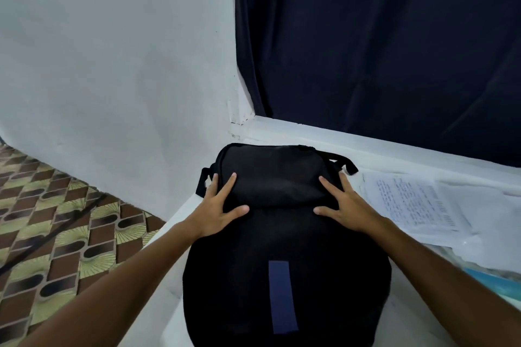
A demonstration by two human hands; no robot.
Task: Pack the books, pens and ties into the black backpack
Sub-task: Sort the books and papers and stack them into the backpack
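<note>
Both the left hand [218, 205] and the right hand [342, 205] are pressing flat, fingers spread and gripping nothing, on the black backpack [284, 248] lying on the white surface [479, 245], while handwritten sheets [408, 203], too small to read, are lying just right.

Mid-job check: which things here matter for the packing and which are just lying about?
Job:
black backpack
left hand and right hand, fingers flat on the backpack

Lying about:
handwritten papers
blue item, unclear
dark curtain
patterned floor
</note>
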